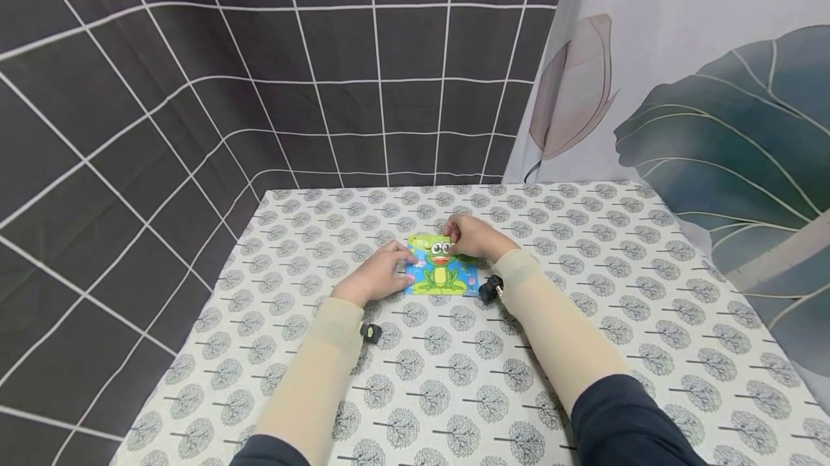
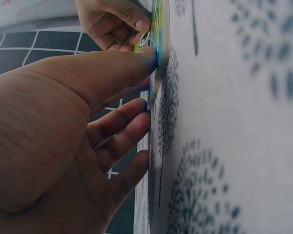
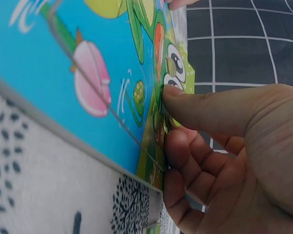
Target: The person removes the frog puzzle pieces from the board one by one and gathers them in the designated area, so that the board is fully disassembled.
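Observation:
A jigsaw puzzle board (image 1: 423, 284) with a green cartoon frog on blue water lies on the patterned cloth, as seen in the head view. My right hand (image 1: 472, 237) is at its far right part. In the right wrist view, the thumb and curled fingers of that hand (image 3: 224, 141) pinch a puzzle piece (image 3: 188, 70) printed with the frog's eyes, which tilts up from the board (image 3: 49, 83). My left hand (image 1: 379, 273) rests at the board's left edge. Its thumb presses the top face near a corner in the left wrist view, and its other fingers (image 2: 122, 122) extend beside the edge.
Tree-print cloth (image 1: 428, 394) covers the table. A dark curtain with white grid lines (image 1: 337, 48) stands behind and to the left. At the right hangs a pale curtain (image 1: 648, 55) with large leaf prints. Small black cameras (image 1: 372, 333) sit at both wrists.

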A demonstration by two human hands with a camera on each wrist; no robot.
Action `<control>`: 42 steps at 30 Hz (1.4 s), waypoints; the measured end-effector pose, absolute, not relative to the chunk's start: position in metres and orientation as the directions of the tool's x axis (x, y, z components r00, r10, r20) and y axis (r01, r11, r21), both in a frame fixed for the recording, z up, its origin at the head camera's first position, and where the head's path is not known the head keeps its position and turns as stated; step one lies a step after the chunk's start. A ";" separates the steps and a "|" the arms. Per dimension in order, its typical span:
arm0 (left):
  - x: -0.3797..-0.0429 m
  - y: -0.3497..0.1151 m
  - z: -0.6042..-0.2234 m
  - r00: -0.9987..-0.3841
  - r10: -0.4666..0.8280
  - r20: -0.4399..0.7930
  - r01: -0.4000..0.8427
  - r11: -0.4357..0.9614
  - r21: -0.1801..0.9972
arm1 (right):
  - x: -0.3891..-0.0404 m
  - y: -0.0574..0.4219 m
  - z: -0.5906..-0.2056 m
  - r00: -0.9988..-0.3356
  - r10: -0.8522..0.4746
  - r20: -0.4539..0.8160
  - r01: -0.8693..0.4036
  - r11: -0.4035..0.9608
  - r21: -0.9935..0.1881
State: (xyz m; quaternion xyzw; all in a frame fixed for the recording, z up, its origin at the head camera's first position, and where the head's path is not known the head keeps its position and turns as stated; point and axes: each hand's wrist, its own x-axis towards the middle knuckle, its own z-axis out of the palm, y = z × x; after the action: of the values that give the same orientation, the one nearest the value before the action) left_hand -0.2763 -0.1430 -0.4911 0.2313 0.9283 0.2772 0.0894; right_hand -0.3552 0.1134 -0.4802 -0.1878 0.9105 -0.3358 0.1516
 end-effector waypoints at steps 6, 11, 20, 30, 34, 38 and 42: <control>-0.276 -0.143 -0.492 -0.879 0.475 -0.037 0.379 0.743 0.552 | -0.356 0.116 -0.481 -0.880 -0.462 -0.108 -0.282 0.693 -0.664; -0.276 -0.143 -0.491 -0.877 0.479 -0.039 0.381 0.743 0.551 | -0.354 0.116 -0.481 -0.876 -0.475 -0.083 -0.332 0.719 -0.610; -0.276 -0.143 -0.490 -0.880 0.473 -0.050 0.368 0.744 0.557 | -0.351 0.116 -0.479 -0.871 -0.488 -0.054 -0.377 0.735 -0.564; -0.276 -0.142 -0.492 -0.881 0.471 -0.038 0.372 0.741 0.559 | -0.354 0.118 -0.483 -0.878 -0.475 -0.059 -0.361 0.739 -0.569; -0.276 -0.142 -0.492 -0.880 0.474 -0.036 0.374 0.737 0.563 | -0.354 0.120 -0.484 -0.880 -0.471 -0.063 -0.348 0.730 -0.588; -0.276 -0.142 -0.491 -0.879 0.475 -0.035 0.375 0.735 0.565 | -0.353 0.122 -0.483 -0.884 -0.465 -0.053 -0.334 0.707 -0.623; -0.276 -0.143 -0.492 -0.879 0.475 -0.035 0.375 0.736 0.563 | -0.352 0.125 -0.484 -0.885 -0.464 -0.037 -0.331 0.682 -0.652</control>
State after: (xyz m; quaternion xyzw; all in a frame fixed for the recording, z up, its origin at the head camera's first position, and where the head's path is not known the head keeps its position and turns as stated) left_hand -0.2760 -0.1426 -0.4916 0.2292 0.9275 0.2816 0.0885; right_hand -0.3522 0.1247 -0.4840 -0.2180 0.9116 -0.3339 0.1001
